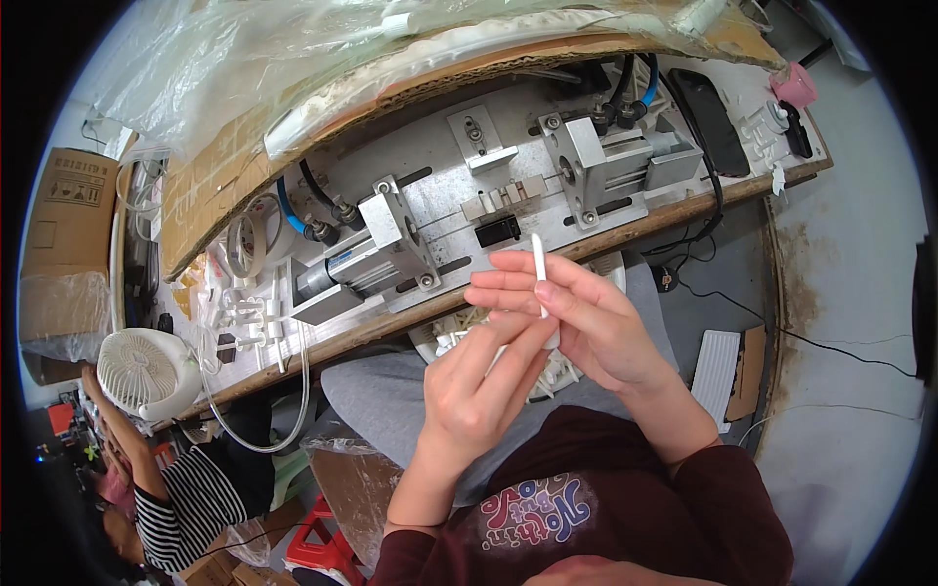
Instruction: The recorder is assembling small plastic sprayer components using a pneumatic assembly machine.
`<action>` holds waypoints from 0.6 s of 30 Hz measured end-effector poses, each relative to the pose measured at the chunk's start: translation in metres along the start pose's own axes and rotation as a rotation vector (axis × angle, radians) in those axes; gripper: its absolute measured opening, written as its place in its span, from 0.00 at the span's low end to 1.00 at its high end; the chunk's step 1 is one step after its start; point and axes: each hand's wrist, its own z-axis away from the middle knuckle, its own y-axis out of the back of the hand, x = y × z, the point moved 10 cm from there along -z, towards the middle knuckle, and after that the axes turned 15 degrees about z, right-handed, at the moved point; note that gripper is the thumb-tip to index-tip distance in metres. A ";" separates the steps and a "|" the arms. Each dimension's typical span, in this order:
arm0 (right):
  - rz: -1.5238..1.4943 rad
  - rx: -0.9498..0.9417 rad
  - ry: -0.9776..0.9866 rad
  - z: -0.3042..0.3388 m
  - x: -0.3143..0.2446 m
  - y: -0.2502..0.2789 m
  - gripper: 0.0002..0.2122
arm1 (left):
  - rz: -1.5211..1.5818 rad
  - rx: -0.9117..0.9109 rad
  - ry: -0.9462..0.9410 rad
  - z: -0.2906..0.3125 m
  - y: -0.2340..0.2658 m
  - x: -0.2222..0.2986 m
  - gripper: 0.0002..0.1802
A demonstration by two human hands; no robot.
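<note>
A slender white plastic stick-like part (538, 259) is held upright between my two hands, above the front edge of the bench. My right hand (606, 327) pinches it between thumb and fingers, the other fingers stretched out behind it. At the part's lower end, the fingertips of my left hand (474, 386) are closed on it; that end is mostly hidden by the fingers. Just beyond my fingers, a metal jig block (503, 198) and a small black block (498, 230) sit on the metal plate. Below my hands, a tub of loose white parts (554, 376) is partly covered.
Two air cylinders (366, 249) (625, 161) with blue and black hoses flank the jig. Cardboard (225, 195) overhangs the back. A white fan (147, 374) and several white parts (256, 317) are at left, a black phone (708, 122) at right. Another person (191, 503) sits lower left.
</note>
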 end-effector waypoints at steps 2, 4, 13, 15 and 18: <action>0.134 0.130 0.116 0.001 -0.009 0.013 0.19 | -0.009 0.050 -0.003 -0.007 0.004 -0.004 0.20; 0.285 0.227 0.206 0.005 -0.014 0.023 0.19 | -0.084 0.118 -0.036 -0.013 0.012 -0.009 0.20; 0.522 0.320 0.294 0.031 -0.029 0.047 0.09 | -0.347 0.055 0.020 -0.036 0.002 -0.032 0.14; 0.534 0.324 0.294 0.033 -0.031 0.047 0.08 | -0.374 0.039 0.037 -0.041 0.003 -0.033 0.14; 0.579 0.351 0.302 0.032 -0.037 0.044 0.07 | -0.365 -0.026 0.059 -0.043 0.000 -0.034 0.13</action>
